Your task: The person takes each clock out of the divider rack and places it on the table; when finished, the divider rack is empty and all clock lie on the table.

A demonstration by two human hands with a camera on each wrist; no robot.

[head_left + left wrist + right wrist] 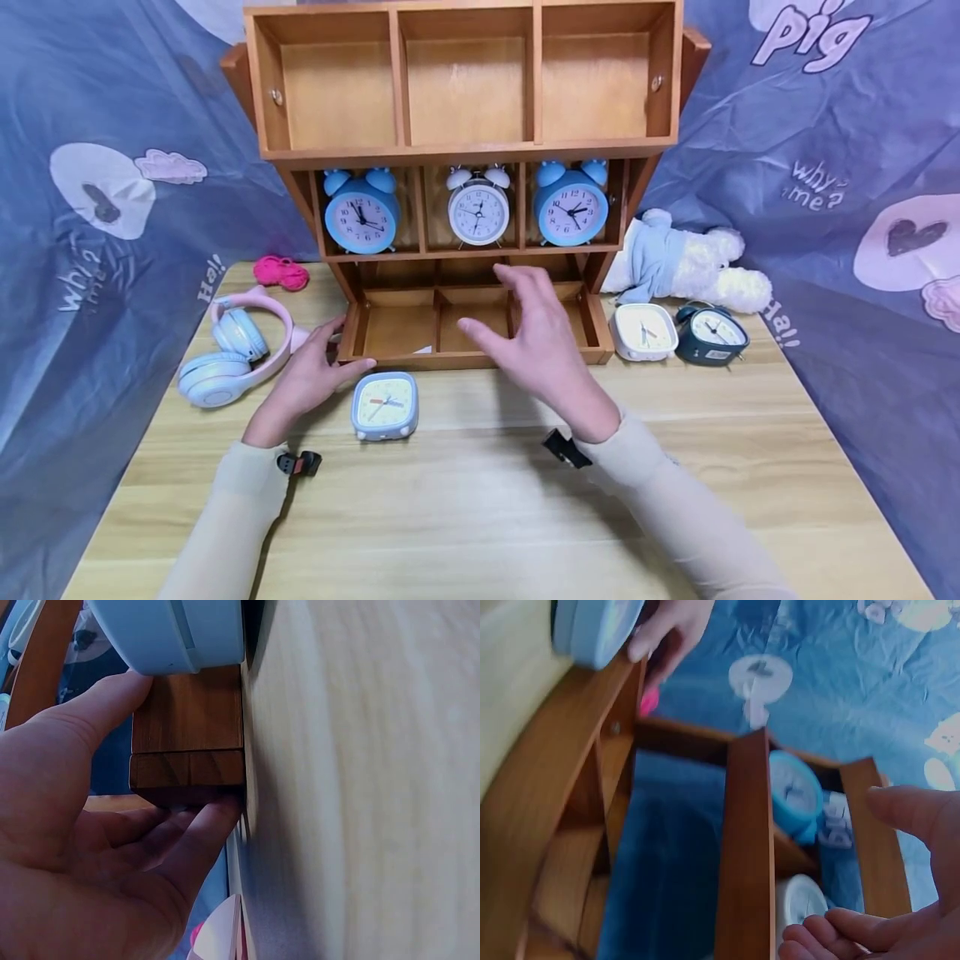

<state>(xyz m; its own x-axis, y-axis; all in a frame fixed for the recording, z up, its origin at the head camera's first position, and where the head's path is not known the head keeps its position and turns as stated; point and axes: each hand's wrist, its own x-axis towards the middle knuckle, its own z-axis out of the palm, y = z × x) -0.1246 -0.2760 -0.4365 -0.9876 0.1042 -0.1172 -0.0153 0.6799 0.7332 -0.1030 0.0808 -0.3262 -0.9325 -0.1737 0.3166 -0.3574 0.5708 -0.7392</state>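
Observation:
My left hand (pixel 307 379) grips the lower left corner of a tiered wooden shelf (pixel 465 153). In the left wrist view its thumb and fingers lie on either side of the shelf's wooden end (pixel 187 724). Just right of that hand, on the table in front of the shelf, stands a light blue square alarm clock (pixel 385 406). My right hand (pixel 542 346) is held in the air before the bottom tier, thumb and fingers spread, holding nothing. Behind it, the middle tier holds a blue twin-bell clock (pixel 360 222), a white one (pixel 478 214) and another blue one (pixel 571 212).
Left of the shelf lie pink-and-blue headphones (pixel 232 367) and a bright pink item (pixel 281 272). At right are a white square clock (pixel 644 332), a dark green clock (pixel 711 335) and a white plush toy (pixel 690 258). Patterned blue cloth (pixel 847 142) hangs around the table.

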